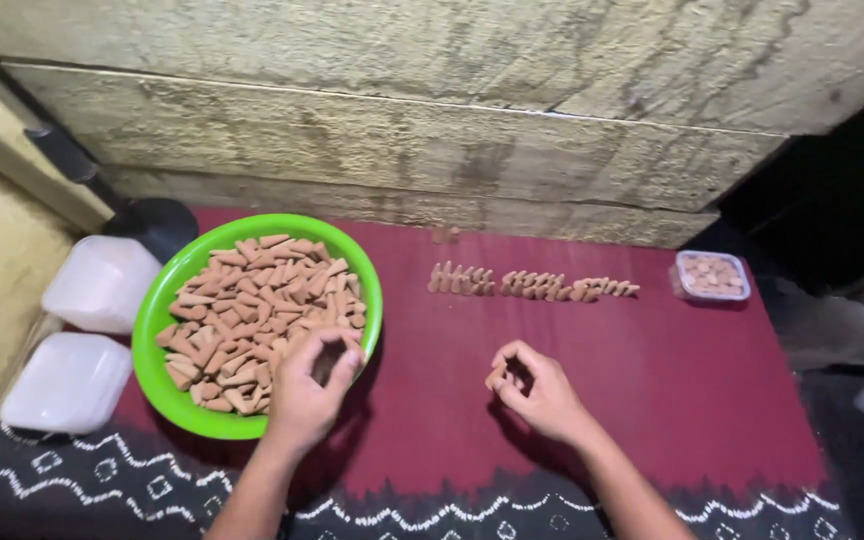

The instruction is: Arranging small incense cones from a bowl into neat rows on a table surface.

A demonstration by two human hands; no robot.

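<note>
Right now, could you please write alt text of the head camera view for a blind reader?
A person's left hand reaches into a green bowl heaped with brown cones, while the right hand hovers, curled, over a dark red cloth. Beyond lies a row of cones.

On the worktop (652,380), the bowl (157,310) of cones (252,300) sits at left. Two lidded tubs (100,282) lie left of it. A cone row (532,284) stands behind centre, with a small box (712,276) at its right end.
</note>
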